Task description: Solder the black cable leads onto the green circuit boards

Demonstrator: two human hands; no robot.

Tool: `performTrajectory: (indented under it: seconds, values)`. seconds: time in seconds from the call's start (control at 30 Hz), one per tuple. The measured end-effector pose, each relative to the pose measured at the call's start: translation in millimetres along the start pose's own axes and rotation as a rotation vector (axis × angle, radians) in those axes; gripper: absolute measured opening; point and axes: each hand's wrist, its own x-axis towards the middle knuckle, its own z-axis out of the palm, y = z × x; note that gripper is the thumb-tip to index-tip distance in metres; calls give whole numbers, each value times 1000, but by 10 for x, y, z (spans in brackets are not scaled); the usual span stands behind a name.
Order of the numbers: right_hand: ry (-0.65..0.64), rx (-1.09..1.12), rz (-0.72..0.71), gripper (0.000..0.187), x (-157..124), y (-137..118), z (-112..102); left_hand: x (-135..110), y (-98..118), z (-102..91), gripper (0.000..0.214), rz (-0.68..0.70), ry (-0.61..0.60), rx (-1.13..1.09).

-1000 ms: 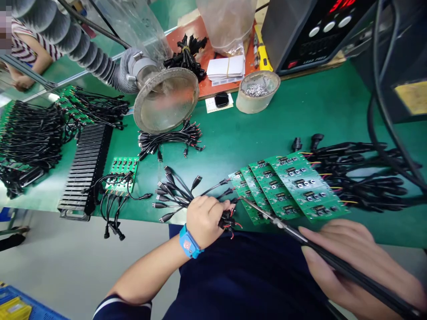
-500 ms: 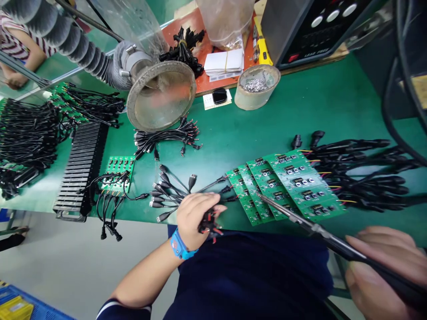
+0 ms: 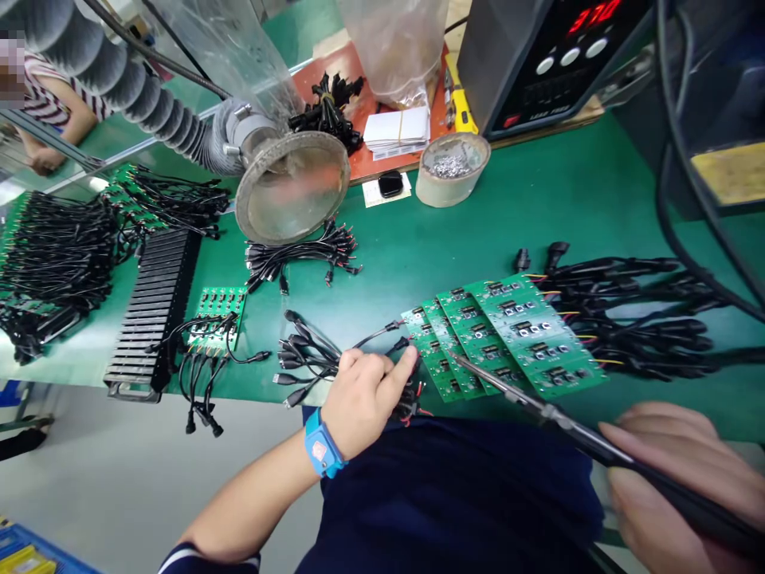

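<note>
My right hand is closed round the handle of a soldering iron. The iron's tip points left, over the overlapping green circuit boards. Beside the boards' left edge, my left hand is closed on short black USB cables; their red wire ends stick out below it. Its index finger reaches towards the board edge, where a cable end meets the leftmost board. More USB plugs fan out left of this hand. Black connector leads extend from the boards' right side.
A fume extractor hood stands at the back, with a cable bundle before it. To the left are a black slotted rack and a small wired board. A solder station and an oval tin stand behind.
My left hand has turned over and moved slightly right, its index finger now stretched towards the board edge. The view has shifted slightly. The soldering iron stays over the boards.
</note>
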Motion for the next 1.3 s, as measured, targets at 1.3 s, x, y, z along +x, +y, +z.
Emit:
performTrajectory:
  seconds: [1.3]
  values:
    - [-116, -53, -142, 23, 223, -203, -18, 94, -16, 55, 20, 87, 3, -187]
